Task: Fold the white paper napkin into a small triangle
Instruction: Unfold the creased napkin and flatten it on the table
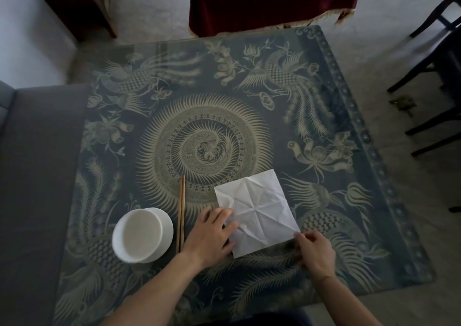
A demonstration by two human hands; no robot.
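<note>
Pressing my left hand (210, 235) flat, fingers spread, on the napkin (258, 212) at its 8 o'clock edge; right hand (314, 250) pinches its 4 o'clock corner.

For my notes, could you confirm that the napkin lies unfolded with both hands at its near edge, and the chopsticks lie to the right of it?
Not quite: the head view shows the chopsticks to the left of the napkin, between it and the white bowl. The left hand and right hand are at its near edge.
</note>
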